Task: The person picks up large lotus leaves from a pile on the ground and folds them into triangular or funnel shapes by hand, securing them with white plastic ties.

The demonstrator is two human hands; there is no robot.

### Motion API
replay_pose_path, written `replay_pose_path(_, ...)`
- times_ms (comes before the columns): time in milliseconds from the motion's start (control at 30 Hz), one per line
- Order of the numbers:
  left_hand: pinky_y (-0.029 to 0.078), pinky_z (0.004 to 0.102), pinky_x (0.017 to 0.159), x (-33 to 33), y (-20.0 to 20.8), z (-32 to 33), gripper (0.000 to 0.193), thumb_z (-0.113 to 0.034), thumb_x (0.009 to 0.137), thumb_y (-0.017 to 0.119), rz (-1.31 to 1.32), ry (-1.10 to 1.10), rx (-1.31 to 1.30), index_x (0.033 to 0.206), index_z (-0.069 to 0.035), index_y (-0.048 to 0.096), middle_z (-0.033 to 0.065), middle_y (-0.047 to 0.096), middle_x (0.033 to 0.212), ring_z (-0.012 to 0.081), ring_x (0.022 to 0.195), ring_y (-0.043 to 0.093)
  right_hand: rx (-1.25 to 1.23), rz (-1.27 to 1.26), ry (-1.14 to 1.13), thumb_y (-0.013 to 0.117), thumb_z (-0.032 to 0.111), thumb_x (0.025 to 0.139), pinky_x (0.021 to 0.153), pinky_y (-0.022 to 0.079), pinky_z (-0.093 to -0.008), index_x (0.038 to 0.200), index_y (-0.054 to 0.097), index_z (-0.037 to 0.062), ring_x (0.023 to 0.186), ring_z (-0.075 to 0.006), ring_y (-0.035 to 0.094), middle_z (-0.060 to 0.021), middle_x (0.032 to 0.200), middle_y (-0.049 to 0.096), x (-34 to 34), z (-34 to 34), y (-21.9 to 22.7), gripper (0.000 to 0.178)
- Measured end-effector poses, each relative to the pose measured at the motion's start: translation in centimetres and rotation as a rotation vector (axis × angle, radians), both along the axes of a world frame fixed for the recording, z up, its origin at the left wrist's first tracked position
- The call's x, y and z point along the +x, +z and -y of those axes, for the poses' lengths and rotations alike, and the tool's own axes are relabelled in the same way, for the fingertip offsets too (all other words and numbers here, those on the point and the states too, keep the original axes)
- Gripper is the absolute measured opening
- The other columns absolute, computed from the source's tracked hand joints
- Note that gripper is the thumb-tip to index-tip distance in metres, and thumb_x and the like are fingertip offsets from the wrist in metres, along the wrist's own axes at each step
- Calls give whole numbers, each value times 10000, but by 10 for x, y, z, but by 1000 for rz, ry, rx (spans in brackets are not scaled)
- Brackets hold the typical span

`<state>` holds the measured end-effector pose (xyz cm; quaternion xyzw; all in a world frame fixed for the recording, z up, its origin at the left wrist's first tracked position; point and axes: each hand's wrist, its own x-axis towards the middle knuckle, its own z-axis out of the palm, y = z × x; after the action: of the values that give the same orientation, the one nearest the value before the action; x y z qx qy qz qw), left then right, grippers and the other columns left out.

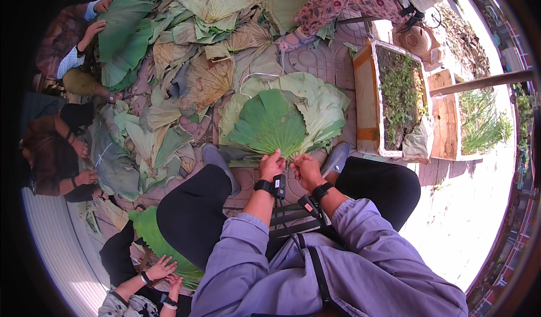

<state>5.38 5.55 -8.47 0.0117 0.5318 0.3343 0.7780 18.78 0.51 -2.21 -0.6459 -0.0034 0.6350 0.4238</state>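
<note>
Between my knees lies a stack of large lotus leaves, a green lotus leaf (270,123) on top and wider, paler lotus leaves (324,103) fanned beneath it. My left hand (272,166) is closed, its thumb and fingers pinching the narrow near end of the green leaf. Just beside it, my right hand (307,172) is also closed, fingertips pressed together at the same gathered end of the leaves. Both hands nearly touch. What lies inside the right fingers is mostly hidden.
Dried and green leaves (208,80) cover the paving at the far left. A planter box (366,103) with seedlings stands to the right. Other people sit close: one holds a leaf (121,38) at far left, another handles a leaf (163,244) by my left knee.
</note>
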Motion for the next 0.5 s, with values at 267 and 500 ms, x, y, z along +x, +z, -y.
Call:
replay_pose_path(267, 552, 319, 636, 7, -11, 2, 207, -227, 937, 701, -75, -128, -80, 1029, -105, 561, 81, 661, 885, 204, 802, 661, -25, -17, 103, 534, 45, 955, 380, 395, -312, 943, 559, 45, 469, -148, 514, -72, 731, 631, -3, 6, -8, 27)
replay_pose_path(500, 517, 315, 487, 11, -20, 9, 290, -285, 906, 716, -175, -200, -143, 961, -19, 614, 94, 616, 776, 190, 595, 603, -86, 44, 376, 593, 69, 914, 444, 412, -290, 867, 563, 83, 525, -162, 569, -42, 688, 593, -7, 11, 2, 57)
